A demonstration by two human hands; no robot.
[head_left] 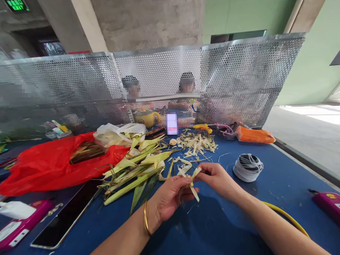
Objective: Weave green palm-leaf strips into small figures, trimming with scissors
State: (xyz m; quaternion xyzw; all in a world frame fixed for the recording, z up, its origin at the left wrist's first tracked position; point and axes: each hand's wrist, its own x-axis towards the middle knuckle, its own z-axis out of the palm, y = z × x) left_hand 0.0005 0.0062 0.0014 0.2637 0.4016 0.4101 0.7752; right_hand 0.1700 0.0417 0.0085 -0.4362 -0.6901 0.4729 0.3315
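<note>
Over the blue table, my left hand (176, 193) pinches a small bundle of pale corn husk strips (194, 191) between thumb and fingers. My right hand (214, 177) is closed on the upper right end of the same husk piece, thumb against forefinger. The strips cross where the two hands meet, and the ends stick out below and above. Behind and left of my left hand lies a pile of green and yellow corn husks (138, 170). Shredded husk scraps (198, 143) are heaped beyond my hands. A spool of white string (248, 167) stands to the right.
A perforated metal screen (164, 63) closes off the table's far side, with people behind it. At left are a red plastic bag (47, 163), a large dark tablet (69, 214) and a magenta device (23, 223). An orange packet (255, 135) and yellow glue gun (203, 128) lie at the back right.
</note>
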